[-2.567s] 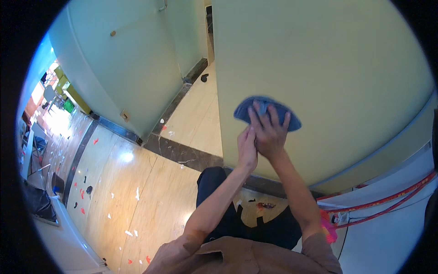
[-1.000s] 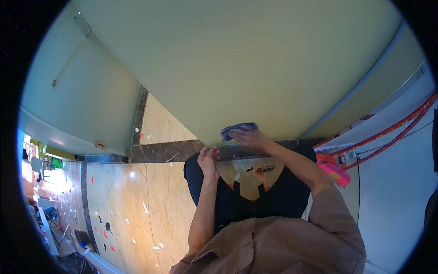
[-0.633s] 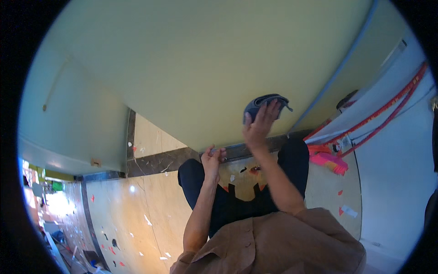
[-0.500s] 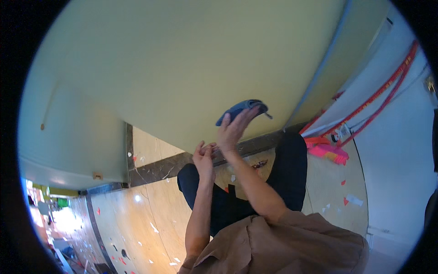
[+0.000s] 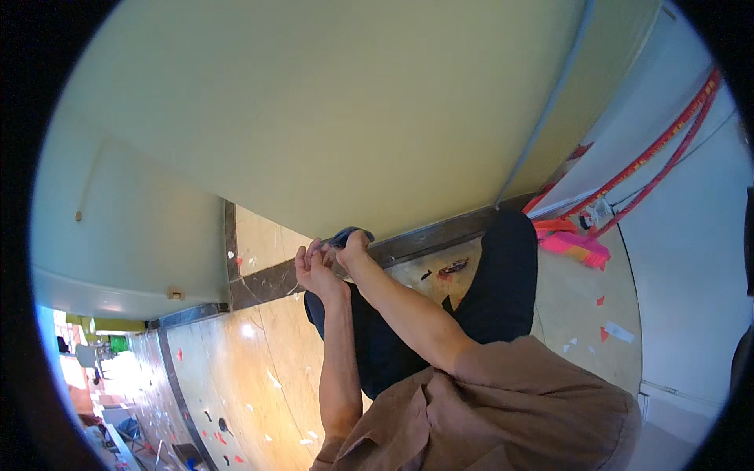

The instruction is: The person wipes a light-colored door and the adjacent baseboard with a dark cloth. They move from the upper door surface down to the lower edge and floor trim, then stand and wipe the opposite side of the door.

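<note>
A folded blue-grey cloth (image 5: 342,236) is in the grip of my right hand (image 5: 355,247), down at the lower edge of the large pale green panel (image 5: 377,118). Part of the cloth is covered by that hand. Close beside it on the left, my left hand (image 5: 316,272) has its fingers stretched up and apart, by the panel's lower left corner. I cannot tell whether its fingertips touch the panel or the cloth. My dark-trousered knees are bent on both sides of my forearms.
A dark stone strip (image 5: 271,284) runs along the floor under the panel. Paper scraps litter the tan floor (image 5: 259,369). Red tape (image 5: 660,161) stretches along the white wall at right, above a pink and orange bundle (image 5: 577,245). Another pale panel (image 5: 133,228) stands at left.
My right hand has brought the cloth down and left, from the panel's face to its lower edge. My left hand has shifted slightly left, and its fingers have spread.
</note>
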A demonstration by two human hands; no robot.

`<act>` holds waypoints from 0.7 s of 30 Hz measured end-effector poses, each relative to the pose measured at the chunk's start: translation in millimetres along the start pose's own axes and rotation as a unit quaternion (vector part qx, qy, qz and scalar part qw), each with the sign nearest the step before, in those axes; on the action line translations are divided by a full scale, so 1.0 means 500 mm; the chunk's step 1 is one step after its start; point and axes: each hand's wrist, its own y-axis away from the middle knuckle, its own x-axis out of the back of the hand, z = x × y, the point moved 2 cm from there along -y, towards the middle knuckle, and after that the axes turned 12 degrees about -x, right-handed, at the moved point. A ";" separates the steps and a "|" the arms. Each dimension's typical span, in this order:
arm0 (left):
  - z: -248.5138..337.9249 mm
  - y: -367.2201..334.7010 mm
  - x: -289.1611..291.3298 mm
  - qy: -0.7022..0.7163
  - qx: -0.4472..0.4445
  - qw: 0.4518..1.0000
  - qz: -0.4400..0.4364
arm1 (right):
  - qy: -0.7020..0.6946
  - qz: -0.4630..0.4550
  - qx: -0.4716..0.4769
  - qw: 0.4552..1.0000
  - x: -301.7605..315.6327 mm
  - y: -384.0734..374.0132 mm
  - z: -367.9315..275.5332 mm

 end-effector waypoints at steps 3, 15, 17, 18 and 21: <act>0.008 -0.005 0.021 -0.021 0.004 1.000 -0.007 | -0.076 -0.027 -0.047 0.996 0.003 -0.050 0.023; -0.129 -0.001 0.074 -0.098 0.050 0.991 -0.073 | -0.042 -0.175 -0.152 0.972 0.084 -0.178 -0.139; -0.157 -0.002 0.106 -0.104 0.066 0.987 -0.100 | 0.037 -0.117 -0.111 0.986 0.095 -0.118 -0.183; -0.177 -0.003 0.088 -0.117 0.076 0.982 -0.130 | 0.024 -0.092 -0.085 0.992 0.115 -0.145 -0.259; -0.214 0.002 0.086 -0.068 0.160 0.979 -0.104 | 0.061 -0.134 -0.033 0.989 0.140 -0.125 -0.400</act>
